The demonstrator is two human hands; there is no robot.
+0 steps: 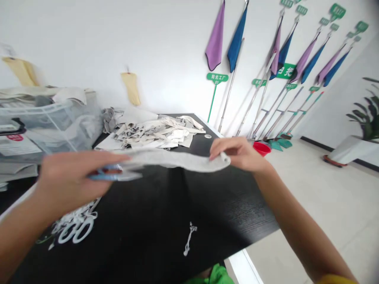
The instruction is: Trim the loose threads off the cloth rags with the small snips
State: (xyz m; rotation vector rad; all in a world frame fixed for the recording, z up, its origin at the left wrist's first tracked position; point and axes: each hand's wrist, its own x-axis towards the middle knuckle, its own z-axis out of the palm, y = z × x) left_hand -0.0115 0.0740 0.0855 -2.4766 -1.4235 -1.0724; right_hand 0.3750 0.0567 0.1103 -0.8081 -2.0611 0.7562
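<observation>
A long pale fabric strip (177,158) is stretched sideways above the black table (148,213). My left hand (77,171), blurred, is closed around small blue-handled snips (115,174) and is at the strip's left end. At the other end, my right hand (237,152) pinches the fabric, whose tip is rolled into a small tube. Below, a short tangle of white thread (189,238) lies on the table. Scissors with white handles (76,230) rest at the lower left beside a heap of thread scraps (77,213).
A pile of grey and white fabric pieces (156,132) covers the table's back. Clear plastic bins (53,126) with cloth stand at the left. Mops and hanging cloths line the wall, with a red basin (261,148) on the floor. Green fabric (217,275) shows below the front edge.
</observation>
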